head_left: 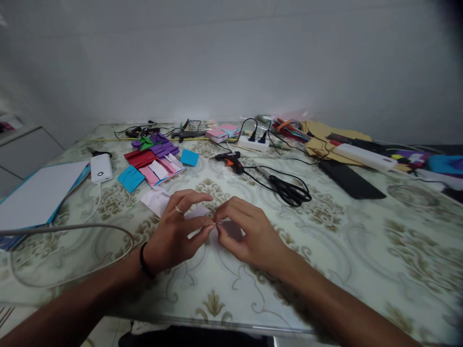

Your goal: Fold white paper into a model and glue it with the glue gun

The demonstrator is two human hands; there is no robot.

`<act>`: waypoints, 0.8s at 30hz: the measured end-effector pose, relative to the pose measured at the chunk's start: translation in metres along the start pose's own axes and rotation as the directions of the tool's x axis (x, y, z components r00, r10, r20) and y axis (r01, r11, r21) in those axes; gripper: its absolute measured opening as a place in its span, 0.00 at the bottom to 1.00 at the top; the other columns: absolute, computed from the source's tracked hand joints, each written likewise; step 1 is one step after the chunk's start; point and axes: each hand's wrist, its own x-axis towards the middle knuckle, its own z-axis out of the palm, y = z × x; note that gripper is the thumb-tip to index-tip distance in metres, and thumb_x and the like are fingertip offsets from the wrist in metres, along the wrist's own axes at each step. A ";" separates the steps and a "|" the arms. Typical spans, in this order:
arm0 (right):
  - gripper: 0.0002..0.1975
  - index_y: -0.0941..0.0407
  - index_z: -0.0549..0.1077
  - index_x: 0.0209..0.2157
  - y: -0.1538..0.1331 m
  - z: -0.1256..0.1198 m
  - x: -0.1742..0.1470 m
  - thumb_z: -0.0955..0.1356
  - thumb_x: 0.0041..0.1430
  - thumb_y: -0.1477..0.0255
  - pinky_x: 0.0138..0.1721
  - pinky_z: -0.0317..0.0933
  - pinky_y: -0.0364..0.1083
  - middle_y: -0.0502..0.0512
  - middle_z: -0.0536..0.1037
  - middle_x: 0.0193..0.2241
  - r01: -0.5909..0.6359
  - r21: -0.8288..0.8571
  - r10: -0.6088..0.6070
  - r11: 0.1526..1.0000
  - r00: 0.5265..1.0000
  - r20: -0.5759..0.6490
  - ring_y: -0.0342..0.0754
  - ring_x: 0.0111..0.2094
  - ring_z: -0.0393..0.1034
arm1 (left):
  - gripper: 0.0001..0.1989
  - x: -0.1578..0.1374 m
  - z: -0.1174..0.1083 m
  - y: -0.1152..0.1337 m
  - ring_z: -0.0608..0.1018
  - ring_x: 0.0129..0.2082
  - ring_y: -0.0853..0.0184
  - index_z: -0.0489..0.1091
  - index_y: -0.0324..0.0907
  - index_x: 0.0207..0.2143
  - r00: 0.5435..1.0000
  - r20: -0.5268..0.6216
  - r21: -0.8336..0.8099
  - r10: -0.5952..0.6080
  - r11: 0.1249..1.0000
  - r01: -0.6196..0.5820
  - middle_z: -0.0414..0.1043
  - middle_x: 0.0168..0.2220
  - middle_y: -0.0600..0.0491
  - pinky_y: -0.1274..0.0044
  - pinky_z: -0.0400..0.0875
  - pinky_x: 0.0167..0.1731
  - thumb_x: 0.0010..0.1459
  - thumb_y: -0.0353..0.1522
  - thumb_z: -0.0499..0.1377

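Note:
My left hand (pixel 176 231) and my right hand (pixel 251 230) meet over the near middle of the table. Thumb and forefinger of each are pinched together on a small pale sheet of paper (pixel 234 231), most of it hidden by the fingers. A ring and a black wrist band are on the left side. Just beyond my left hand lies white folded paper (pixel 155 200). Farther off are blue paper squares (pixel 131 179) and a pile of red, purple and pink folded papers (pixel 159 168). A glue gun (pixel 231 161) lies past my right hand.
A white power bank (pixel 102 168) with a cable and a stack of sheets (pixel 39 190) lie left. The glue gun's coiled cord (pixel 289 190) is right of centre. Behind are a power strip (pixel 253 142) and pliers (pixel 188 134); a black phone-like slab (pixel 350 179) lies right.

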 end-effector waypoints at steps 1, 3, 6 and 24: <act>0.04 0.53 0.69 0.34 0.000 0.000 0.000 0.66 0.58 0.77 0.37 0.63 0.49 0.55 0.75 0.31 0.003 -0.015 -0.003 1.000 1.000 0.000 0.51 0.35 0.69 | 0.05 0.000 0.000 0.001 0.71 0.54 0.57 0.76 0.44 0.33 1.000 -0.002 0.001 0.003 1.000 -0.003 0.72 0.53 0.48 0.60 0.69 0.54 0.58 0.25 0.64; 0.04 0.54 0.68 0.34 0.000 0.000 -0.001 0.66 0.57 0.77 0.36 0.62 0.49 0.55 0.75 0.31 0.005 -0.038 -0.005 0.999 1.000 -0.003 0.50 0.34 0.69 | 0.05 -0.001 0.000 0.003 0.71 0.54 0.57 0.76 0.44 0.33 1.000 -0.008 0.006 0.007 1.000 -0.007 0.71 0.53 0.47 0.60 0.69 0.55 0.57 0.25 0.64; 0.03 0.54 0.68 0.33 0.000 0.001 -0.001 0.67 0.57 0.76 0.35 0.62 0.48 0.54 0.75 0.30 0.006 -0.057 -0.006 0.998 1.000 -0.004 0.50 0.33 0.69 | 0.06 -0.002 0.001 0.005 0.71 0.53 0.57 0.75 0.44 0.34 1.000 -0.018 0.018 0.007 1.000 -0.006 0.72 0.52 0.48 0.61 0.70 0.54 0.57 0.25 0.63; 0.07 0.54 0.67 0.29 0.021 -0.025 0.005 0.66 0.51 0.80 0.35 0.61 0.45 0.50 0.72 0.27 -0.090 0.041 0.090 0.995 0.996 0.014 0.46 0.30 0.68 | 0.07 0.009 -0.014 -0.014 0.73 0.50 0.58 0.76 0.45 0.34 0.990 -0.137 0.113 0.042 0.993 -0.026 0.72 0.49 0.48 0.61 0.69 0.51 0.56 0.24 0.65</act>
